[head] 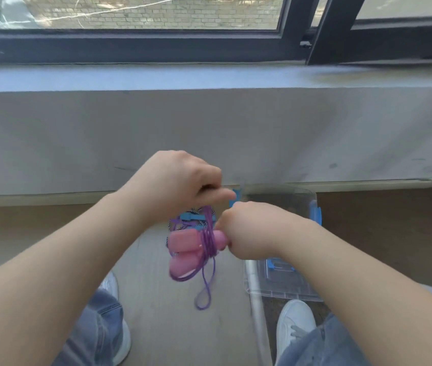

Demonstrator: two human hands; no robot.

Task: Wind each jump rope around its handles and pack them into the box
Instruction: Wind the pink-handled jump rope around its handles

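Note:
My right hand (pixel 246 231) grips the ends of two pink jump-rope handles (pixel 185 247), held side by side and pointing left. Purple rope (pixel 208 239) is wound round their middle, and a loose loop hangs down below them. My left hand (pixel 180 180) is just above, pinching the purple rope near the top of the winding. A second jump rope with blue handles (pixel 191 216) and a striped cord lies on the floor behind the pink one, partly hidden. The clear plastic box (pixel 296 204) with blue latches stands on the floor at the right, largely covered by my right arm.
A clear lid (pixel 286 283) with a blue clip lies on the floor below my right wrist. My white shoes (pixel 295 326) and jeans are at the bottom. A grey wall and window sill rise straight ahead.

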